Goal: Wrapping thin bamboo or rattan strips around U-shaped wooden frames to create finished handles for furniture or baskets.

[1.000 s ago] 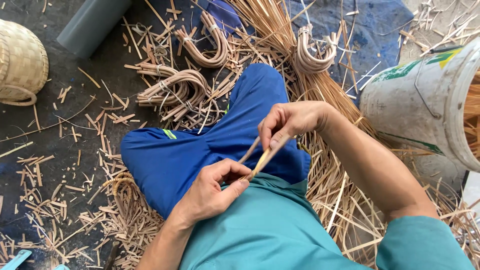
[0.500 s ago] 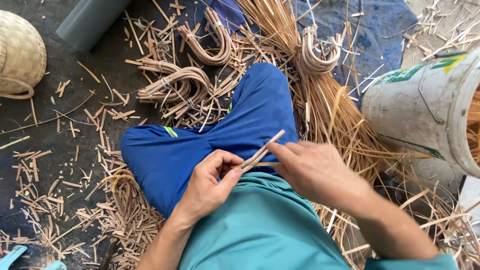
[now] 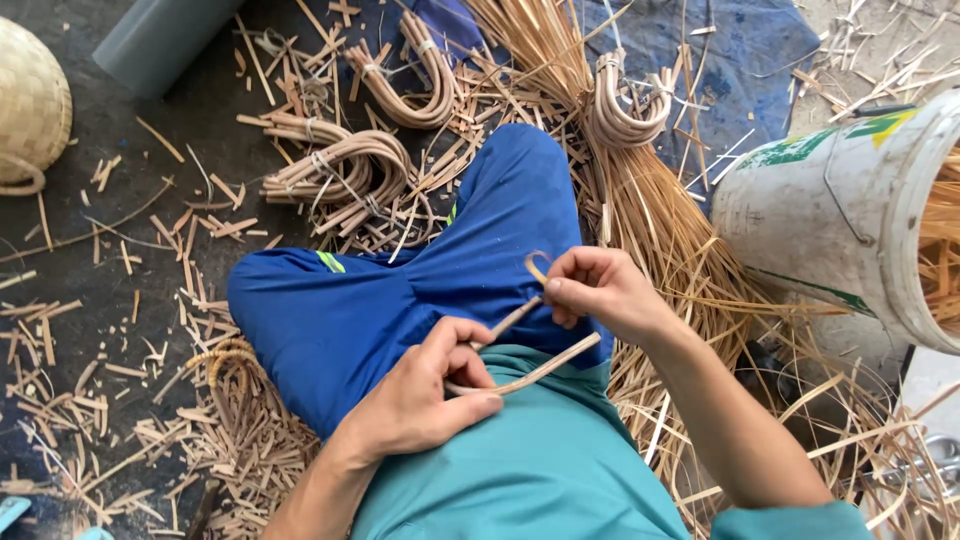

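Note:
I sit cross-legged on the floor in blue trousers and a teal shirt. My left hand (image 3: 425,400) and my right hand (image 3: 595,292) both grip one thin cane strip (image 3: 530,375) over my lap. The strip is bent into a loop: one end curls up by my right fingers, the other runs under my left thumb. The two hands are close together, my right one higher and to the right.
Bundles of bent cane loops (image 3: 345,170) (image 3: 625,105) lie ahead of my knee. A sheaf of long straw-coloured strips (image 3: 660,230) runs along my right side. A white bucket (image 3: 840,210) stands at right, a woven basket (image 3: 30,115) at far left. Offcuts litter the floor.
The strip was straight between my hands; my right hand has bent it over into a loop and now holds the curled end nearer my left hand.

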